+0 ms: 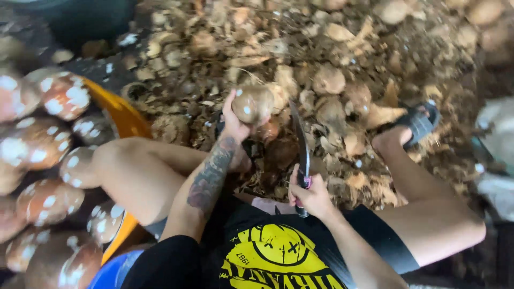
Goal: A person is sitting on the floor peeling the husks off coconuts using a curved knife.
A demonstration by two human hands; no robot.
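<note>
My left hand (234, 124) grips a round brown coconut (252, 104) with white nicks, held up in front of me over the husk pile. My right hand (309, 194) is closed on the handle of a long dark knife (301, 140), blade pointing up just right of the coconut, a small gap between them. My tattooed left forearm reaches across my bent left knee. Both legs are spread apart, and my right foot wears a grey sandal (419, 124).
A deep heap of coconut husk scraps (332, 64) covers the ground ahead. On the left, several peeled brown coconuts (37, 144) fill an orange tub (122, 115). A blue container (110, 273) sits at the bottom left.
</note>
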